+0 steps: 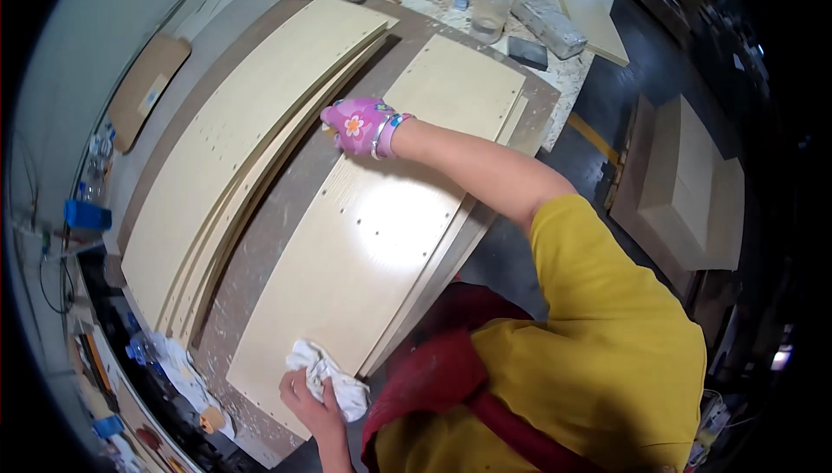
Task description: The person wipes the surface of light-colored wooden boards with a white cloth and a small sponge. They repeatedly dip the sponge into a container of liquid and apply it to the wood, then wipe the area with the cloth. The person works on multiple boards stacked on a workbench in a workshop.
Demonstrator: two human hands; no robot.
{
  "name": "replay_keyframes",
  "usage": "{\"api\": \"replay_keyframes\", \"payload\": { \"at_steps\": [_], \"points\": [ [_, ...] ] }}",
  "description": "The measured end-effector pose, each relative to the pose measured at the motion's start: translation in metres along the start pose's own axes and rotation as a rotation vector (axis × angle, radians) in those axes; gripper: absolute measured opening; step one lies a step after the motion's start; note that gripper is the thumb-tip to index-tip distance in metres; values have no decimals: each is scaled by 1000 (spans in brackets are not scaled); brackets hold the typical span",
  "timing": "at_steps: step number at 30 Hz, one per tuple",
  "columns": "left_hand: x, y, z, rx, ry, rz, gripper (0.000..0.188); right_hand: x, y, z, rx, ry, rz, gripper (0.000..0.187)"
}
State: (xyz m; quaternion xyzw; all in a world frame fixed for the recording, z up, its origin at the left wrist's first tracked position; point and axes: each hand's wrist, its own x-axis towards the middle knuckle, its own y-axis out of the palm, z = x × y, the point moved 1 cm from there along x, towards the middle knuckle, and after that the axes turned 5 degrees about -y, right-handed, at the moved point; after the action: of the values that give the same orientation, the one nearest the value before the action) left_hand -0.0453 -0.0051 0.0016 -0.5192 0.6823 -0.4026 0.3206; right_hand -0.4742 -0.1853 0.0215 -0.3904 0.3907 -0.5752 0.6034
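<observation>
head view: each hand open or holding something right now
Left hand: holding a crumpled white cloth.
Right hand, in a pink flowered glove: curled at the pale wooden panel; holding anything, cannot tell.

Pale, dark-dotted board [347, 247] — lying flat; white cloth [334, 372] — crumpled at near end.

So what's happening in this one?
A person is at work over a pale, curved board with small dark holes, the top one of a stack. The left hand has a white cloth against its near end. The right hand, in a pink flowered glove, is at the board's left edge, farther up; whether it grips anything is unclear. Another stack lies to the left on the same table.
</observation>
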Motion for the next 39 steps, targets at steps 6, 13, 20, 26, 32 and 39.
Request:
{"api": "replay_keyframes", "payload": {
  "at_steps": [6, 13, 20, 26, 32, 39],
  "points": [
    [-2, 8, -11, 78, -129, -4, 46, 8, -45, -118, -83, 60, -110, 20],
    [-2, 14, -15, 65, -161, -35, 49, 8, -89, -233, -144, 146, -192, 21],
    [14, -5, -40, 57, -170, 35, 39, -25, -94, -262, 127, 190, -703, 37],
    [128, 62, -151, -320, -27, -201, 46, -69, -41, -129, 1468, 160, -629, 26],
    [197, 140, -201, -6, 282, -262, 49, -90, 15, -156, 1493, 62, -528, 26],
    [154, 64, -19, 212, -160, -366, 46, -89, 24, -151, 1386, 173, -638, 28]
  ]
}}
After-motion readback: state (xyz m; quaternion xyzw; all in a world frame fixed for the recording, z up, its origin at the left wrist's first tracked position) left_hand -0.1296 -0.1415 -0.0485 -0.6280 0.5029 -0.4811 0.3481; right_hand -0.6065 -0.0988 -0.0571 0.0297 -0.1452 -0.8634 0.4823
